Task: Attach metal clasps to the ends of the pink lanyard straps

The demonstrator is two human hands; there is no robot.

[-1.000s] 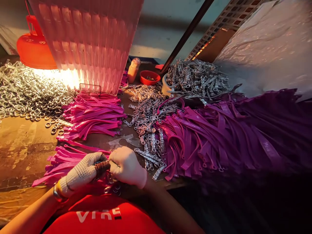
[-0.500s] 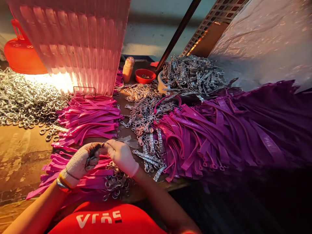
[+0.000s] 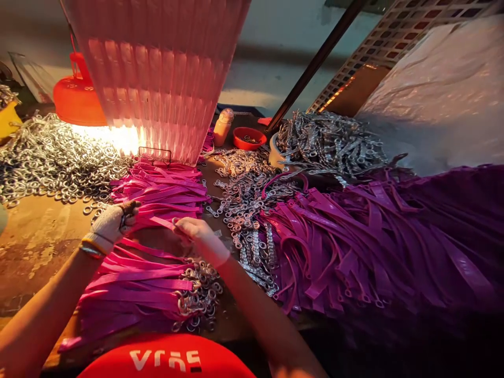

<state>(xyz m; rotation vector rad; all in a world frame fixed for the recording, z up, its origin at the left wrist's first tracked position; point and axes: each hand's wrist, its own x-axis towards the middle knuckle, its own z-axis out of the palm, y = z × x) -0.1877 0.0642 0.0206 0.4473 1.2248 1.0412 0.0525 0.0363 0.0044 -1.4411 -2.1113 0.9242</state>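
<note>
My left hand (image 3: pixel 108 228), in a white glove with dark stained fingertips, is closed beside the upper pile of pink straps (image 3: pixel 169 186); what it holds is too small to make out. My right hand (image 3: pixel 199 236), in a pale covering, pinches the end of a pink strap (image 3: pixel 161 222) above the table. Below both hands lies another pile of pink straps (image 3: pixel 137 278), with metal rings (image 3: pixel 200 294) at its right ends. Small metal chain pieces (image 3: pixel 242 205) lie to the right of my right hand.
Loose metal rings (image 3: pixel 59 163) are heaped at left under a red lamp (image 3: pixel 79 100). A corrugated panel (image 3: pixel 165 79) stands behind the straps. Purple straps (image 3: pixel 354 241) cover the right side. A bottle (image 3: pixel 223 127), a red bowl (image 3: pixel 249 138) and a heaped container (image 3: pixel 276 153) stand behind.
My hands, together before, are now apart, the left having moved left. A pink strap now shows at my right fingers. The camera view has shifted a little.
</note>
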